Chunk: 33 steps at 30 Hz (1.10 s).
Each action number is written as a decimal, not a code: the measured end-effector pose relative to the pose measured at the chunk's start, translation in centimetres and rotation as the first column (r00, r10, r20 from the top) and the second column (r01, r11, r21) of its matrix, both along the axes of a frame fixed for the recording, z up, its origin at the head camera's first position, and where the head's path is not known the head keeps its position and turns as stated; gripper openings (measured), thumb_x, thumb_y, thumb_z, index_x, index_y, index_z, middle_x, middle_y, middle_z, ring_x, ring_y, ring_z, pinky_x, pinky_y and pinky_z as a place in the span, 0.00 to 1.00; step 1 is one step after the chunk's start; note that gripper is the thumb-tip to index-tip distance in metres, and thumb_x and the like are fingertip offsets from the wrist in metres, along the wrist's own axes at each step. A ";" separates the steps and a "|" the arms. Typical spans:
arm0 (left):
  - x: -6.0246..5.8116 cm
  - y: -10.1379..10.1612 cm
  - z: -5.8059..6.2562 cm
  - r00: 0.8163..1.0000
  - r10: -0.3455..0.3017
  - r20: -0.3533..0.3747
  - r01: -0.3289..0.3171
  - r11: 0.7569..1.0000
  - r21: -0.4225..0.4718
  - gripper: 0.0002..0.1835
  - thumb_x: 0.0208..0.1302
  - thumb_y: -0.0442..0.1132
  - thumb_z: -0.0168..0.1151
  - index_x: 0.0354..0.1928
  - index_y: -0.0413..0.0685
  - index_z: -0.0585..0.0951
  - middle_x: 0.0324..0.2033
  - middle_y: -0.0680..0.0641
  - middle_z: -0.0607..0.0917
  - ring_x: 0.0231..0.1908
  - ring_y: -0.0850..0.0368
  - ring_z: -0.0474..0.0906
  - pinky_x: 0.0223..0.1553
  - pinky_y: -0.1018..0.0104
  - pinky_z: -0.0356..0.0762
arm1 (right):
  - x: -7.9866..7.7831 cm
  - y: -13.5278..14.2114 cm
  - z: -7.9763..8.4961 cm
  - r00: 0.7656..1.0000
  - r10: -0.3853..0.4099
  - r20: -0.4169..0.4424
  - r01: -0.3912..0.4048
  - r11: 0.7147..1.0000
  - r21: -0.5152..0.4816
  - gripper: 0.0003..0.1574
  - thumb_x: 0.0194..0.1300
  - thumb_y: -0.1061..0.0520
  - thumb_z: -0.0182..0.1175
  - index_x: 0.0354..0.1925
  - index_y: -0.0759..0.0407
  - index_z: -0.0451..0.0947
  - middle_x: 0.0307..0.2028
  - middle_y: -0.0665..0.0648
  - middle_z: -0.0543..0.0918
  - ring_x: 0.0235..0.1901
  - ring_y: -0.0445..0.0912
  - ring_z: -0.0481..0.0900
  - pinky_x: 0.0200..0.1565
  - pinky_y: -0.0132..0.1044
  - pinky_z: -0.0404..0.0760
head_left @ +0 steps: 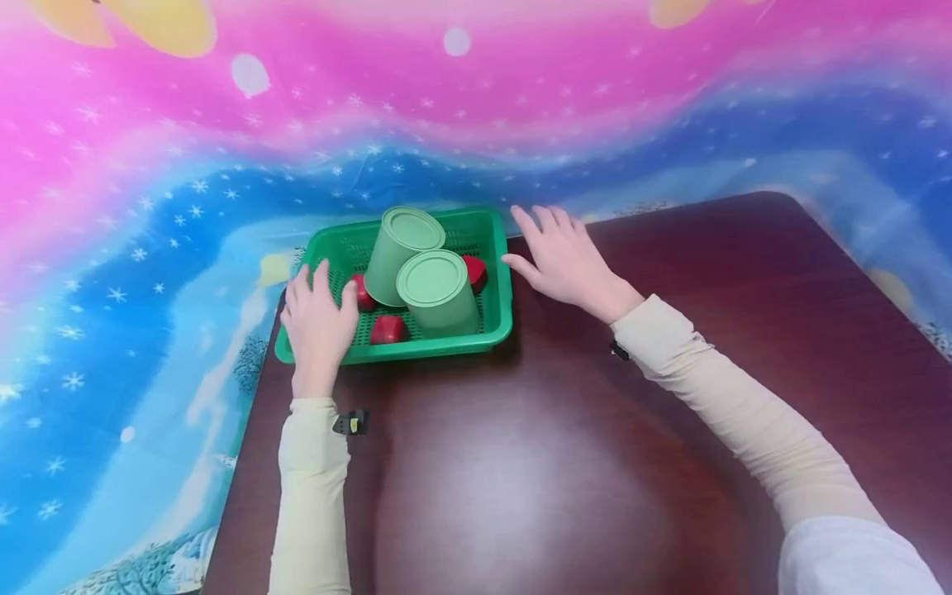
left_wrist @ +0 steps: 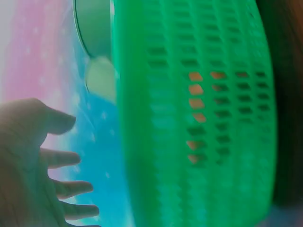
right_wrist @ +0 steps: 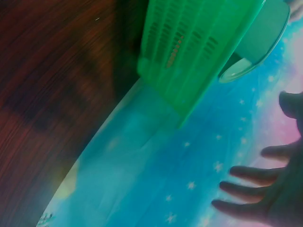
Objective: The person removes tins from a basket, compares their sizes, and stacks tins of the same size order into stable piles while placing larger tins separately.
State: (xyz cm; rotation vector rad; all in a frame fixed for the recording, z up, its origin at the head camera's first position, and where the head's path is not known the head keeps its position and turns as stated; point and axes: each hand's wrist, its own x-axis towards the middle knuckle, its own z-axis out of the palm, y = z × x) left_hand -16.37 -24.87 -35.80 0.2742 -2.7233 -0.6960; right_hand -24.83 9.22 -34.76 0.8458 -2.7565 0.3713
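A green plastic basket with slotted walls stands at the far left of the table. Two pale green cans are inside it, ends up and slightly tilted, with several red objects around them on the basket floor. My left hand hovers over the basket's left end, fingers spread and holding nothing. Beyond the right rim is my right hand, its fingers extended and thumb pointing at the rim. In the left wrist view, the left hand appears beside the basket wall with a gap between.
The dark wooden table reaches toward me and to the right. Behind and left of it hangs a pink and blue cloth with snowflake prints, close to the basket's back side. Each wrist wears a small black device.
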 end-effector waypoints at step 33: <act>4.0 -1.7 -9.3 0.865 0.470 -0.173 -0.205 0.647 0.734 0.23 0.82 0.48 0.43 0.71 0.47 0.68 0.46 0.48 0.77 0.46 0.58 0.71 0.51 0.63 0.64 | 4.5 -14.1 2.5 0.837 0.492 0.240 -0.400 0.850 -0.343 0.40 0.74 0.48 0.63 0.75 0.60 0.63 0.68 0.58 0.74 0.67 0.48 0.72 0.64 0.39 0.74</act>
